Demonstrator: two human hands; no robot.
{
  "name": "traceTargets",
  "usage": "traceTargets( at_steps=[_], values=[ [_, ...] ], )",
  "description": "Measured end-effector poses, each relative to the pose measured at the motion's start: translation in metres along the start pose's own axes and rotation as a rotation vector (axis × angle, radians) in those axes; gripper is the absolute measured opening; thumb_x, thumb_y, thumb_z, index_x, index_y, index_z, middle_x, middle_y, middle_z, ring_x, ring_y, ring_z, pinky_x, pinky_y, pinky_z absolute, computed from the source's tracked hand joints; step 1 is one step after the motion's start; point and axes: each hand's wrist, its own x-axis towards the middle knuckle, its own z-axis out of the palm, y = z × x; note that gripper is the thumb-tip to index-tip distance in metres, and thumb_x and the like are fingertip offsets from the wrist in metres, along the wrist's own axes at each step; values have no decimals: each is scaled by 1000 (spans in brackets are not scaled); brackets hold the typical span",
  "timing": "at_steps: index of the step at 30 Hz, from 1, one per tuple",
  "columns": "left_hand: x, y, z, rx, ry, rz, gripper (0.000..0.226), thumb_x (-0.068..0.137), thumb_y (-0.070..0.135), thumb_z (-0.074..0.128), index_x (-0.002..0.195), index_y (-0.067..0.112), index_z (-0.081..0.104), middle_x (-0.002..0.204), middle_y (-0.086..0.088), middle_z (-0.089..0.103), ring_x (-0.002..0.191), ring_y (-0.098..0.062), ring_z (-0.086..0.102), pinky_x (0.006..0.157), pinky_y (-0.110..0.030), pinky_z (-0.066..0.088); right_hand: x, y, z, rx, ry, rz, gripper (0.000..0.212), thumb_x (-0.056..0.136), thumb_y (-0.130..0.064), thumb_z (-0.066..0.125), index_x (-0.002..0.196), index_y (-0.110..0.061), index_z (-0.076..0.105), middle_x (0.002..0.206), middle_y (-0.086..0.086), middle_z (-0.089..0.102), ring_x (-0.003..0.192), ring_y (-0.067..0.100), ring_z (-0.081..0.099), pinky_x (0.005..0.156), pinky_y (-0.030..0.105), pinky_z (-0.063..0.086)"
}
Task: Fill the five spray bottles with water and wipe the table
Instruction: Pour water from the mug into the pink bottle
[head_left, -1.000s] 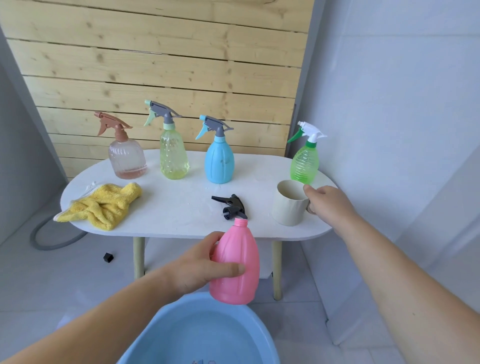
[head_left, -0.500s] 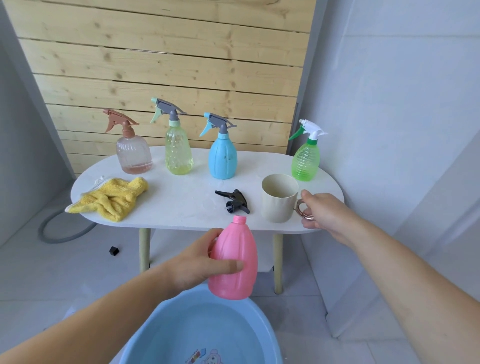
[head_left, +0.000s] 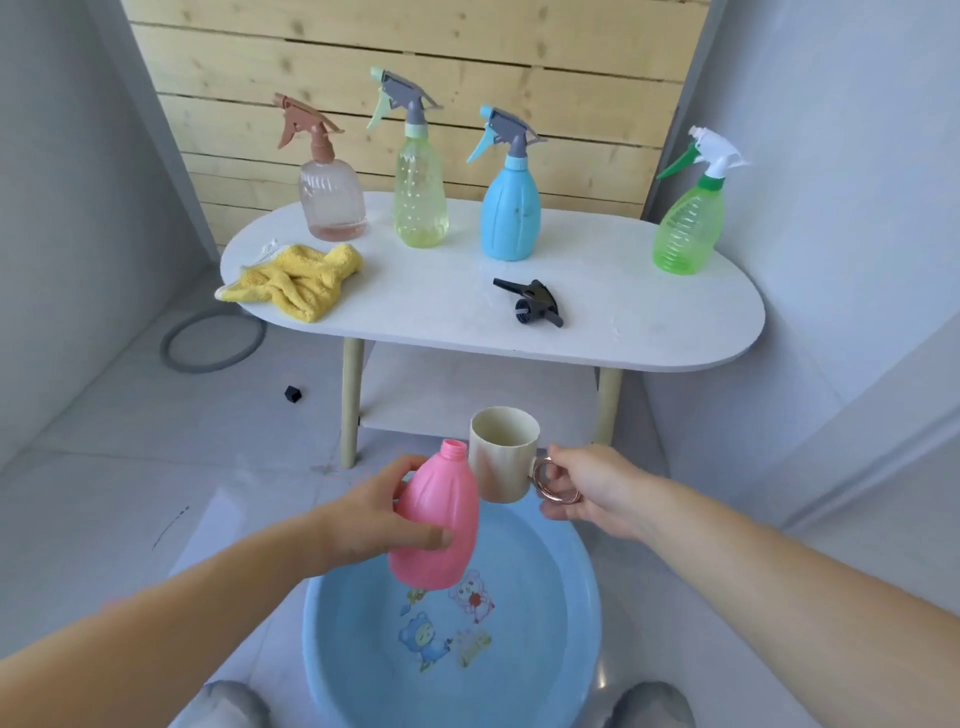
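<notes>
My left hand (head_left: 374, 514) grips an uncapped pink bottle (head_left: 439, 519) over a blue basin (head_left: 582, 597) on the floor. My right hand (head_left: 587, 491) holds a cream mug (head_left: 501, 454) by its metal ring handle, upright and right beside the bottle's neck. On the white oval table (head_left: 649, 322) stand a clear pink-tinted spray bottle (head_left: 332, 200), a yellow-green one (head_left: 420, 195), a blue one (head_left: 509, 213) and a green one (head_left: 688, 228). The pink bottle's black spray head (head_left: 535, 304) lies loose on the tabletop. A yellow cloth (head_left: 296, 280) lies crumpled at the table's left end.
The table stands against a wooden plank wall, with white walls close on the right. A grey hose ring (head_left: 213, 340) and a small black cap (head_left: 293, 394) lie on the tiled floor at the left. A low shelf sits under the table.
My right hand lifted the mug off the table and brought it down beside the pink bottle above the basin. The view tilted downward, showing more of the basin.
</notes>
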Motion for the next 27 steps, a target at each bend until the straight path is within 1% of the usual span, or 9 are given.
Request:
traceTargets(
  at_steps=[4,8,11,13,15,19,23,25,27],
  values=[
    [4,-48,22,-34,31,-82,90,55,35,91,132,39,44,121,-2,67,108,-20,70,94,-44,59,29,47,21,-142,-31,59,34,100,-20,46,69,-9,57,78,5,52,69,19,49,75,34,56],
    [9,-84,41,-29,12,-139,88,61,29,89,135,38,42,122,0,64,107,-20,69,88,-42,61,47,75,33,-353,-46,29,34,99,-30,47,74,-16,66,82,-1,55,67,17,51,86,31,48],
    [12,-103,48,-22,22,-173,90,58,31,87,136,37,42,122,2,62,106,-20,69,80,-39,63,53,93,40,-526,-59,-16,32,99,-38,49,84,-21,72,76,-9,51,71,12,48,79,28,40],
    [15,-112,50,-25,42,-190,87,58,30,86,134,36,44,120,2,63,105,-21,69,76,-39,64,56,103,43,-611,-74,-38,33,100,-38,49,93,-15,72,74,-8,50,70,12,47,68,26,38],
    [18,-120,51,-13,56,-209,85,56,33,86,132,34,46,118,2,64,103,-21,69,75,-39,64,60,111,45,-692,-98,-73,37,101,-34,48,82,-6,62,64,-4,36,57,14,34,52,27,27],
    [25,-138,55,-20,68,-245,79,65,26,90,131,33,47,118,2,64,102,-20,68,72,-36,63,72,123,49,-808,-145,-140,42,102,-28,45,63,-19,31,57,-3,28,52,15,26,48,28,20],
    [29,-150,61,-20,84,-256,79,66,24,90,132,31,48,116,4,64,101,-17,68,74,-31,62,83,133,49,-880,-146,-208,48,101,-30,48,54,-19,42,62,-3,30,53,15,29,50,27,22],
    [31,-153,62,-27,90,-255,82,61,28,89,132,31,48,115,4,64,101,-17,68,75,-32,62,87,136,49,-887,-150,-231,53,101,-31,47,48,-34,52,70,-6,29,54,10,32,50,21,24],
    [33,-154,62,-25,93,-251,82,59,30,88,130,32,48,115,5,64,100,-16,67,77,-33,62,88,138,49,-885,-163,-246,50,102,-30,47,52,-34,49,85,-6,35,63,6,42,57,17,30]
  ],
)
